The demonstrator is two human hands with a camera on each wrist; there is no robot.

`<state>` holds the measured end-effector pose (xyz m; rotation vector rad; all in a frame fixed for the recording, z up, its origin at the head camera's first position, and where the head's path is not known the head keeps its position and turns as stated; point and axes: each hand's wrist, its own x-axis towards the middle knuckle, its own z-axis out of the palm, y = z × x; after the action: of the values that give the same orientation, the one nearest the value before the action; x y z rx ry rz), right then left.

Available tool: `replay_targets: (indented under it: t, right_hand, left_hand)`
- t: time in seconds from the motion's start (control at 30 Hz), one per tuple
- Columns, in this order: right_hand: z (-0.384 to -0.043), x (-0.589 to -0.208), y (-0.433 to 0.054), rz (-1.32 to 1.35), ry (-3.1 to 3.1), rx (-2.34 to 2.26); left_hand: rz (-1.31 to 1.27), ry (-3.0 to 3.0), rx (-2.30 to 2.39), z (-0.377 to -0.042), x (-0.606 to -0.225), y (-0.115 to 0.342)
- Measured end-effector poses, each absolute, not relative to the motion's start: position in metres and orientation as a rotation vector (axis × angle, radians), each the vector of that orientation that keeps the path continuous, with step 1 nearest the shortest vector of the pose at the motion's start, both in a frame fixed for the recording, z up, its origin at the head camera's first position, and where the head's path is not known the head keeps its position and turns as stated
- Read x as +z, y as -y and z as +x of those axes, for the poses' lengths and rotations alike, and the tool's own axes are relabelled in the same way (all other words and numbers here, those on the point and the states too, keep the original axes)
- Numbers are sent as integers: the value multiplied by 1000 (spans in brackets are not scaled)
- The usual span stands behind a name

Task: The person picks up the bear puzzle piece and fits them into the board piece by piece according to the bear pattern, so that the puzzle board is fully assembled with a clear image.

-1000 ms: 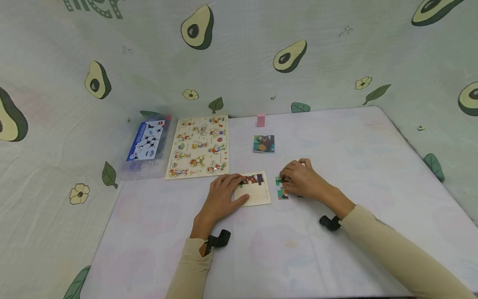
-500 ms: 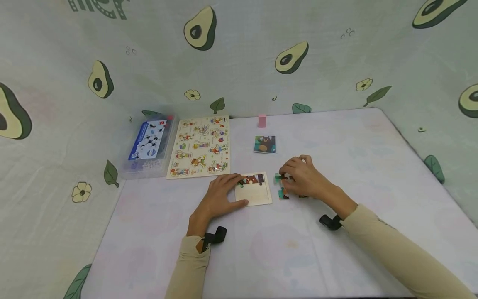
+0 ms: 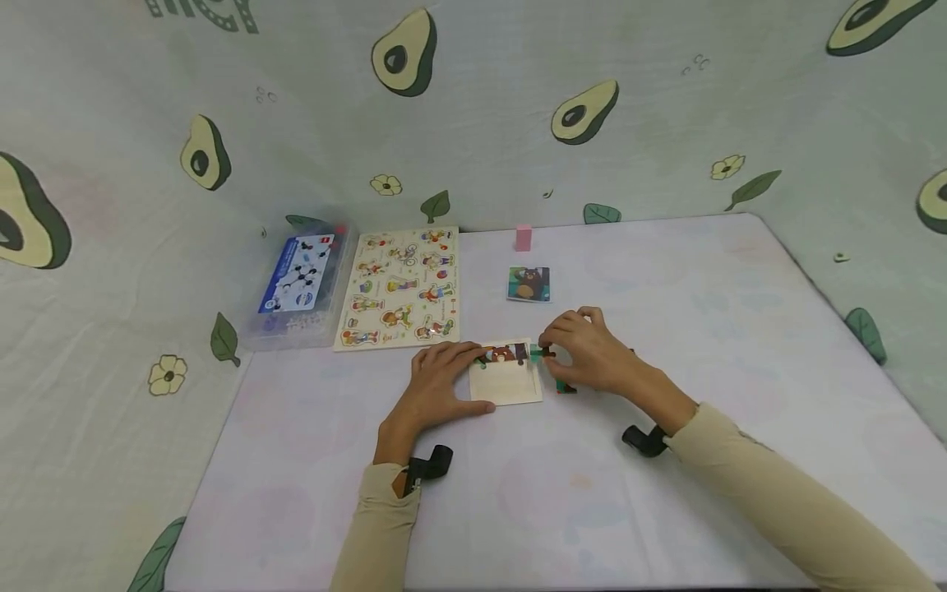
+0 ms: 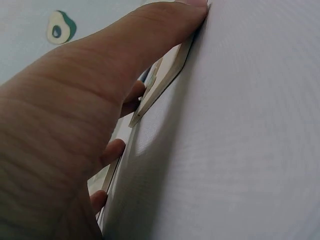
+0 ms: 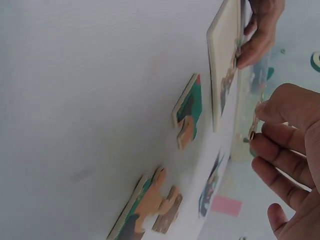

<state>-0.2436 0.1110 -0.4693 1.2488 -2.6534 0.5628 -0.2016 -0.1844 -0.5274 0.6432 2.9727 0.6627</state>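
Note:
A pale wooden puzzle board (image 3: 506, 386) lies on the table, with bear-picture pieces (image 3: 506, 353) along its far side. My left hand (image 3: 436, 385) rests at the board's left side; its straight thumb (image 4: 150, 30) touches the near edge and its fingers reach the far part. Just right of the board, my right hand (image 3: 590, 353) pinches a green-and-brown puzzle piece (image 3: 537, 353) between thumb and fingertips, raised off the table in the right wrist view. Below that hand lie a loose green-and-orange piece (image 5: 190, 107) and more brown-and-green pieces (image 5: 150, 202), partly hidden in the head view.
Behind stand a bear picture square (image 3: 528, 284) and a small pink block (image 3: 523, 238). At the back left are a large peg puzzle board (image 3: 399, 288) and a clear plastic box (image 3: 296, 284) with a blue label. An avocado-print cloth (image 3: 473, 123) hangs behind the table.
My right hand has lifted a puzzle piece from the loose group and moved left with it to the board's right edge. The left hand stays on the board.

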Motion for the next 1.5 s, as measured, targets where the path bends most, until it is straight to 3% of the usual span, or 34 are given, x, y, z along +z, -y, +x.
replay_targets:
  t: [1.5]
  right_hand:
    - [-241,-479,-45,1408,2643,529]
  left_hand:
    - [653,-2970,636,-203,-529,185]
